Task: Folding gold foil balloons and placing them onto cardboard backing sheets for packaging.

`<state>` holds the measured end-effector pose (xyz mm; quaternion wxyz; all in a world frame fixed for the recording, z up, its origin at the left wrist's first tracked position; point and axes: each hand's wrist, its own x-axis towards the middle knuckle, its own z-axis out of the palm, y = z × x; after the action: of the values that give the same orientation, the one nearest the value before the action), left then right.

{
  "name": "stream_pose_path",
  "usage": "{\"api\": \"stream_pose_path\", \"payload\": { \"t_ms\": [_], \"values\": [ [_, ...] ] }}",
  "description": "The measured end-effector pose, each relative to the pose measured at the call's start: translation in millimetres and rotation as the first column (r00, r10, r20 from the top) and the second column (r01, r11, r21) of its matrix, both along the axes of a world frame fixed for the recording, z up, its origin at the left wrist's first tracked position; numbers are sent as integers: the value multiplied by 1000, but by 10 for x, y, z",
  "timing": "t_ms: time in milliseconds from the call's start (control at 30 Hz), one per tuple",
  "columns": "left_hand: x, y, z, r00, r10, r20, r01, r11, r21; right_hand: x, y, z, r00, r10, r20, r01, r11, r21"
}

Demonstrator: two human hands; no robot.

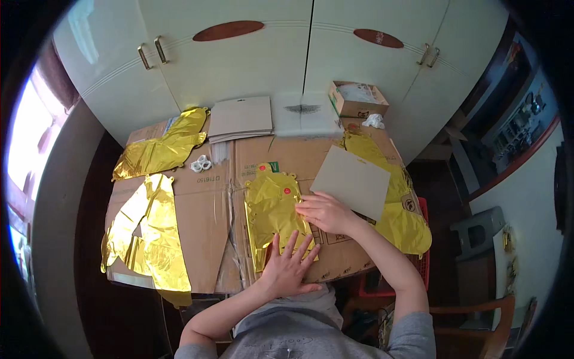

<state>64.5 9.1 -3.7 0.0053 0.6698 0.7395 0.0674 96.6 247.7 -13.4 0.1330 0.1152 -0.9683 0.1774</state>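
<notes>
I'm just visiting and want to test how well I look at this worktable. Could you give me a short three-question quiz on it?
1. True or false: both hands lie flat on the gold foil balloon in the middle.
2. What lies just right of the right hand: A) scissors B) a grey card sheet C) a cup?
3. Where is the small open cardboard box?

Key:
1. True: the left hand presses its lower end, the right hand its right edge.
2. B.
3. At the far edge of the table, by the white cupboard doors.
</notes>
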Motion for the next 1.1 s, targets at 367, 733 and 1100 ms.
{"api": "stream_pose_path", "payload": {
  "t_ms": [367,733,1100],
  "values": [
    [-16,-24,-21,1000,1,5,-1,1000,17,-215,-240,213,982,-34,-186,65,985,163],
    [26,-54,-879,871,-162,464,23,957,289,-119,-1108,245,828,559,33,-546,819,-177],
    [22,-85,-588,864,-61,499,-10,990,138,-159,-1082,198,833,552,28,-536,820,-202]
  ]
}}
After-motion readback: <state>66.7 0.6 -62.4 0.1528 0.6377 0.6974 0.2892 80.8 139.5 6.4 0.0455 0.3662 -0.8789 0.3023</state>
